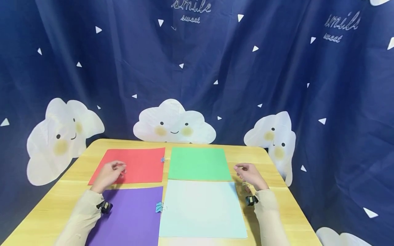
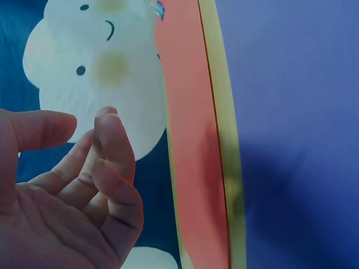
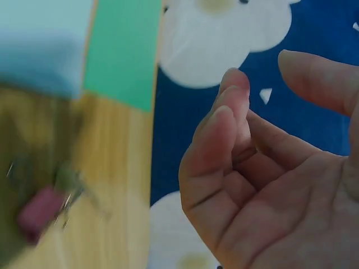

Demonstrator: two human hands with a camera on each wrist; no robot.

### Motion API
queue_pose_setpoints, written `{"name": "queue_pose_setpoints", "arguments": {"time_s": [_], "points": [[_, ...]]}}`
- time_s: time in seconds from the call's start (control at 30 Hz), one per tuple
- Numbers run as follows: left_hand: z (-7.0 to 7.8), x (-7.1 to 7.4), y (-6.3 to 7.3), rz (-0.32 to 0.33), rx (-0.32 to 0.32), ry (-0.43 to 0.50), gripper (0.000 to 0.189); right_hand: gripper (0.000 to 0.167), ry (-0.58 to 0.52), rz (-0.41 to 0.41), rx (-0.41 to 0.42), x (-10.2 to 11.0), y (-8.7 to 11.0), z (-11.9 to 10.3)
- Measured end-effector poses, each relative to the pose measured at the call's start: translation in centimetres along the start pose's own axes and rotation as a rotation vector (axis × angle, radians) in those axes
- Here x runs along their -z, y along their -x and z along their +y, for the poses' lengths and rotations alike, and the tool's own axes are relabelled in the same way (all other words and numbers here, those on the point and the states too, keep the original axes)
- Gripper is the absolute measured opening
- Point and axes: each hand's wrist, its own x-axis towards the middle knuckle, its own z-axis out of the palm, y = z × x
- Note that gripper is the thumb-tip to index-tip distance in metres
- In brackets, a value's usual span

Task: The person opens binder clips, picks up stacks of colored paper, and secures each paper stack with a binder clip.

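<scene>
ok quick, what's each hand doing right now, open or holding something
Left hand: open, loosely curled, holding nothing.
Right hand: open, loosely curled, holding nothing.

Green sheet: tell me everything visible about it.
The green sheet is a plain rectangle, matt, apparently paper or card, with no marks visible. It lies flat on the wood-patterned table, right of the red sheet and just beyond the pale blue sheet. Nothing rests on it; the right hand is beside its right edge, apart from it.

We look at a screened-off indoor spot, home or studio we cannot tell; a navy curtain (image 1: 197,80) with smiling clouds (image 1: 173,116) hangs behind a wood-grain table (image 1: 255,155).
</scene>
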Motion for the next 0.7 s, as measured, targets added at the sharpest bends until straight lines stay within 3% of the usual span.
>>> {"name": "queue_pose_setpoints", "arguments": {"time_s": [0.37, 0.5, 0.7], "points": [[2.9, -2.8, -1.4, -0.072, -0.015, -0.057, 0.036, 0.041, 0.181, 0.103, -0.083, 1.3, 1.6, 4.0], [4.4, -4.5, -2.0, -0.114, -0.005, -0.050, 0.033, 0.034, 0.146, 0.113, -0.115, 1.2, 1.7, 5.3], [5.1, -7.1, -3.5, -0.143, -0.002, -0.078, 0.031, 0.029, 0.095, 0.125, -0.147, 0.9, 1.2, 6.8]]}}
